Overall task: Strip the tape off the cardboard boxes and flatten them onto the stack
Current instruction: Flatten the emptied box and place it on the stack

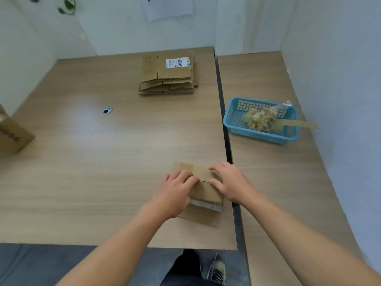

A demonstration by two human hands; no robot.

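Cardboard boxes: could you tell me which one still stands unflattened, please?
The box at the left edge; the far stack and the near piece lie flat.

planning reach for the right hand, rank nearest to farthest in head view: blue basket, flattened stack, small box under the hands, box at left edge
1. small box, touching, under the right hand
2. blue basket, on the right-hand table
3. flattened stack, ahead at the far side
4. box at left edge, far left
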